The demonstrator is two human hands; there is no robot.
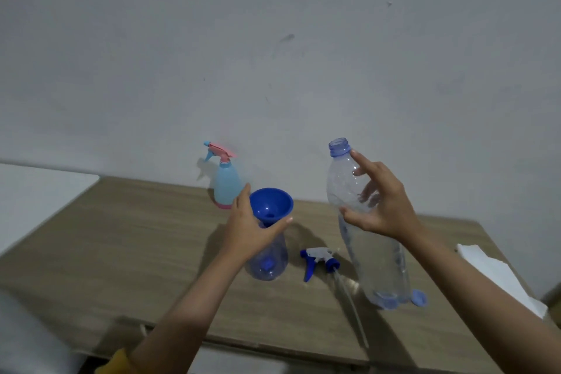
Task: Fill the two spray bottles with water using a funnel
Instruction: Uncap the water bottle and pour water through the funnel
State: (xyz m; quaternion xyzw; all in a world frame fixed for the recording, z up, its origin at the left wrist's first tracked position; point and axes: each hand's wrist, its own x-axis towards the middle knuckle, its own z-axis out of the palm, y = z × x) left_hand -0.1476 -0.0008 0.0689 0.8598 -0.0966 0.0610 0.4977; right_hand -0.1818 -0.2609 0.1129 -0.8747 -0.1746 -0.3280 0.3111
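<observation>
Upright water bottle [361, 222] grasped in right hand [381, 203], mouth just right of funnel [271, 203] steadied by left hand [250, 222].

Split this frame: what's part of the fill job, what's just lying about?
Job: blue funnel in clear spray bottle, held by left hand; water bottle in right hand; trigger sprayer head; light-blue spray bottle.
Lying about: bottle cap; white paper.

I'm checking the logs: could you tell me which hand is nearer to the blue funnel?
Left. The left hand touches the blue funnel at its neck; the right hand is off to its right, around the large water bottle.
</observation>
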